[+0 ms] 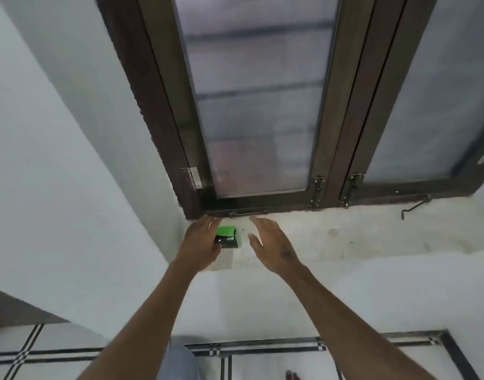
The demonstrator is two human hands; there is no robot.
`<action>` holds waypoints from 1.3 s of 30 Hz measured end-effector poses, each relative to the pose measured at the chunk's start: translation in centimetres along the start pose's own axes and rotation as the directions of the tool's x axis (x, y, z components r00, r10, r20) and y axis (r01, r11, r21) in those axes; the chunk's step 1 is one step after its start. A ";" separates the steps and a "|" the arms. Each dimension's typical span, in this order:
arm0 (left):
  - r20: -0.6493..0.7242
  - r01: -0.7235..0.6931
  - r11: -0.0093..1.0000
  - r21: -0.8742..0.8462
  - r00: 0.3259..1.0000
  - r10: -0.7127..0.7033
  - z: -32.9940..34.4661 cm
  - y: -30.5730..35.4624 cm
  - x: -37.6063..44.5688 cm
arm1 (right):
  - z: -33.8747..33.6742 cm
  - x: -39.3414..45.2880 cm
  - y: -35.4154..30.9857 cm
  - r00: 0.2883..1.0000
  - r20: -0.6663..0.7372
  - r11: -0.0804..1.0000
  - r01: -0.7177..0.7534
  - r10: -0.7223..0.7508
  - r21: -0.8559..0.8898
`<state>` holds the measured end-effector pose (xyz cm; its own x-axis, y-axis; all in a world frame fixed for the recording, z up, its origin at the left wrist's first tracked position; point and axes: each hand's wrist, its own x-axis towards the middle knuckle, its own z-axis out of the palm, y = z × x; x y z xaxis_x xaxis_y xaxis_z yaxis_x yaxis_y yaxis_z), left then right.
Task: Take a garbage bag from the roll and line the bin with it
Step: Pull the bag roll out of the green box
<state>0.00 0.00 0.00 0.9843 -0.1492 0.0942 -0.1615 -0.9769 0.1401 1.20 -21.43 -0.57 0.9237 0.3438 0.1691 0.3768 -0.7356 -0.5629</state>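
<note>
A small roll of black garbage bags with a green wrapper point(226, 237) lies on the white window sill point(345, 237), close to its left corner. My left hand point(201, 241) rests against the roll's left side, thumb touching its near edge, fingers curved beside it. My right hand point(271, 242) hovers just to the right of the roll with fingers spread, a small gap away from it. No bin is in view.
A dark brown window frame point(334, 105) with frosted panes stands right behind the sill, with latches and a hook stay at its base. White walls flank the left. Below are a tiled floor point(262, 363) with dark stripes and a bare foot.
</note>
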 end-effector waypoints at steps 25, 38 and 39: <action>-0.015 0.074 0.997 0.017 0.997 -0.074 3.1 -1.7 1.6 | 2.7 8.0 2.3 0.884 0.412 0.880 -0.362 0.219 0.309; -0.105 -0.137 0.972 0.194 0.982 0.159 -1.7 2.2 7.1 | 1.2 4.9 6.1 0.903 0.145 0.723 -0.413 0.404 0.554; -0.102 -0.153 0.962 0.224 0.979 0.179 -2.1 2.7 7.6 | 1.0 5.0 6.0 0.890 0.224 0.644 -0.444 0.396 0.623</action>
<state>6.87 -3.45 3.15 0.9270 -0.3054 0.2176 -0.2899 -0.9517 -0.1009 7.98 -23.57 -3.86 0.9562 0.1456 -0.2540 -0.2102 -0.2625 -0.9418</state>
